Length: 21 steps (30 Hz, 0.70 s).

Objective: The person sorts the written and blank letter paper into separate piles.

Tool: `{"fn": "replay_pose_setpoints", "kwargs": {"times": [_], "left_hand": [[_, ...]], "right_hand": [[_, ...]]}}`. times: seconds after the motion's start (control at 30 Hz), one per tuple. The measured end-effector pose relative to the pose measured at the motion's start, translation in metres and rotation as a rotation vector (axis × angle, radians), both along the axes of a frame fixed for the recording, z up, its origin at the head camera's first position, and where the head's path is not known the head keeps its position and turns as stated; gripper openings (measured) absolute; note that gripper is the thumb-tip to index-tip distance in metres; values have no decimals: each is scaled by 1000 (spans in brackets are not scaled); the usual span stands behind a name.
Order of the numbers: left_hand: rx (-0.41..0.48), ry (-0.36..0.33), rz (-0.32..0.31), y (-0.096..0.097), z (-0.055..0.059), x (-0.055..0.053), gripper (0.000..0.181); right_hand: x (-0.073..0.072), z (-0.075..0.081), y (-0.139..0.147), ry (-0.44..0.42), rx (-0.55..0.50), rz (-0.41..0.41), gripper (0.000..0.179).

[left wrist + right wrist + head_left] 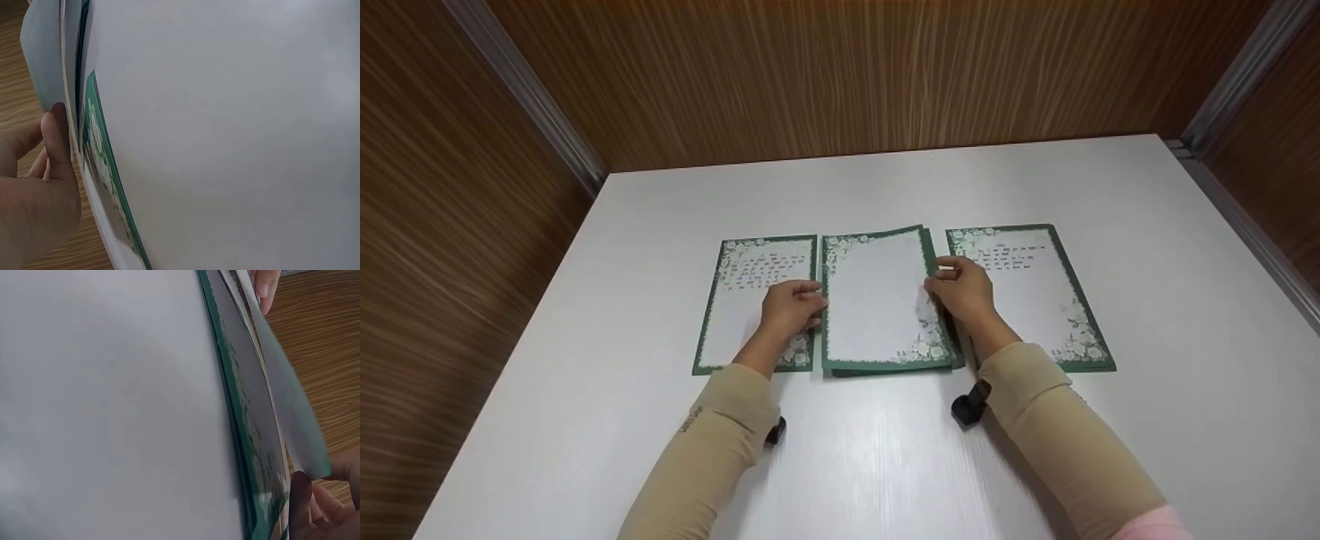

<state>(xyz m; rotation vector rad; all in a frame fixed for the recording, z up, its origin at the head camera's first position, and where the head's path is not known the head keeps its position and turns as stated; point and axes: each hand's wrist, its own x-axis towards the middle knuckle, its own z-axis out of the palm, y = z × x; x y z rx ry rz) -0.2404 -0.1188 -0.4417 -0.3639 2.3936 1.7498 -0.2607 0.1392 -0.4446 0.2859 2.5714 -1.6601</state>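
A blank sheet of stationery [874, 300] with a green floral border lies over a stack of similar sheets in the middle, its edges lifted. My left hand [789, 309] pinches its left edge; in the left wrist view, thumb and finger of the left hand [45, 185] meet at the raised paper [42, 56]. At the right edge, my right hand [966, 291] pinches the same sheet. The right wrist view shows the right hand [332, 506] gripping the bent sheet [292, 405] near a corner. Lower sheets are mostly hidden.
A written sheet [727, 322] lies to the left, partly under the left forearm. Another written sheet [1031, 300] lies to the right. Everything rests on a white table [855, 465] bounded by wood-grain panels [847, 82]. Black devices [969, 405] sit at the wrists.
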Motion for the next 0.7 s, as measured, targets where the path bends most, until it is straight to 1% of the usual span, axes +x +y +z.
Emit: {"fn": "replay_pose_setpoints", "kwargs": {"times": [0.23, 0.37, 0.53, 0.7], "left_hand": [[-32, -24, -39, 0, 1, 0, 36], [-38, -23, -52, -1, 1, 1, 37], [-40, -25, -87, -1, 1, 1, 39], [-49, -28, -107, 0, 1, 2, 41]], "right_hand": [[0, 0, 2, -5, 26, 9, 43], [1, 1, 2, -7, 33, 3, 45], [2, 3, 2, -19, 29, -12, 46], [1, 3, 3, -18, 48, -22, 46]]}}
